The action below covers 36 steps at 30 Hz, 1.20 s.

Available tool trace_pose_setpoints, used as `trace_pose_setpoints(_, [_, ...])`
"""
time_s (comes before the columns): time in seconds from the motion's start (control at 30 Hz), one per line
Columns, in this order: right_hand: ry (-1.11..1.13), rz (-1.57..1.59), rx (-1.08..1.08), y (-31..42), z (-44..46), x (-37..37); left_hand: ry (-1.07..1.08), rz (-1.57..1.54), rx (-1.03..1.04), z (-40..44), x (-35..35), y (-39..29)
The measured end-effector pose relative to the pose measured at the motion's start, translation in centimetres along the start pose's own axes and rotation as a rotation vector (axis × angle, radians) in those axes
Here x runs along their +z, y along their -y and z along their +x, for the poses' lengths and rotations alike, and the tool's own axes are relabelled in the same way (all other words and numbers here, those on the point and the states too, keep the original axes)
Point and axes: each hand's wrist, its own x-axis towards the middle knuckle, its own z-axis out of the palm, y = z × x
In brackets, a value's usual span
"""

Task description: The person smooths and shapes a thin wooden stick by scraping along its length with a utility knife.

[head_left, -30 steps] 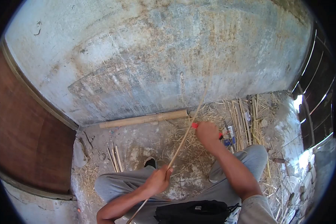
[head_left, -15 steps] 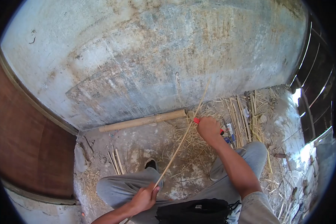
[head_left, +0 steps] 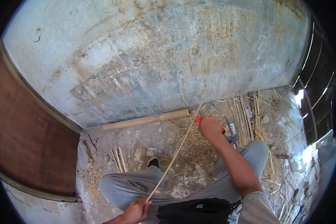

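A long, thin bamboo strip slants from my lap up toward the wall. Its lower part is gripped in my left hand, fingers closed around it near the left thigh. My right hand is a fist around a red-and-black-handled tool, whose red end meets the strip at its upper part. The tool's blade, if it has one, is hidden or too small to make out. Beyond that contact, the strip's free tip rises in front of the wall.
A thick bamboo pole lies along the wall's foot. Pale shavings cover the floor between my legs. Several split strips lie to the right, and a few short sticks at left. A black cloth or bag rests on my lap.
My left hand has drawn down and left toward my body, and the strip's tip has dropped lower. The right hand with the tool stays nearly in place. The view has shifted slightly.
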Motion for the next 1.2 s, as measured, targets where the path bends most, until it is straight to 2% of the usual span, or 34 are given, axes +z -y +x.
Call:
trace_pose_setpoints(0.1, [-0.028,0.055,0.005,-0.5,0.1,-0.4,-0.041,0.056,0.083,-1.1,-0.4,1.2])
trace_pose_setpoints(0.13, [-0.039,0.032,0.012,-0.2,-0.2,-0.6,-0.043,0.060,0.082,-1.4,-0.8,1.2])
trace_pose_setpoints(0.2, [-0.053,0.008,0.017,0.3,-0.4,-1.1,0.077,0.074,-0.047,-1.8,-1.3,1.1])
trace_pose_setpoints(0.33, [-0.069,0.051,0.022,0.0,-0.2,-1.9,0.019,0.050,0.035,-2.5,-0.9,1.9])
trace_pose_setpoints(0.4, [-0.067,0.038,0.044,-0.1,0.0,-2.4,0.116,0.077,-0.121,-3.0,-1.5,1.5])
trace_pose_setpoints(0.43, [-0.066,0.042,0.047,0.0,-0.1,-2.6,0.115,0.076,-0.119,-3.1,-1.4,2.1])
trace_pose_setpoints(0.5, [-0.061,0.044,0.049,0.0,-0.2,-2.5,0.026,0.098,-0.001,-3.7,-0.9,3.5])
trace_pose_setpoints(0.6, [-0.094,0.008,0.026,-0.1,-0.3,-2.1,-0.093,0.076,0.050,-4.4,-0.4,4.2])
trace_pose_setpoints(0.77, [-0.110,-0.066,0.003,-0.3,0.0,-1.6,-0.077,0.014,-0.007,-5.6,-1.5,2.4])
trace_pose_setpoints(0.83, [-0.096,-0.077,-0.008,-0.5,0.1,-1.5,-0.096,-0.045,-0.045,-6.1,-1.7,1.9])
trace_pose_setpoints(0.9, [-0.078,-0.085,-0.013,-0.5,0.1,-1.4,-0.109,0.056,0.005,-6.8,-1.5,2.7])
trace_pose_setpoints(1.03, [-0.017,-0.112,-0.015,-0.4,0.2,-1.0,-0.117,0.056,0.018,-7.6,-1.6,2.6])
trace_pose_setpoints(1.1, [-0.005,-0.117,-0.016,-0.5,0.1,-1.0,-0.061,-0.032,-0.126,-8.3,-2.3,1.7])
trace_pose_setpoints(1.2, [0.043,-0.165,-0.097,-0.1,-0.2,-1.3,-0.039,-0.063,-0.038,-9.3,-2.7,2.0])
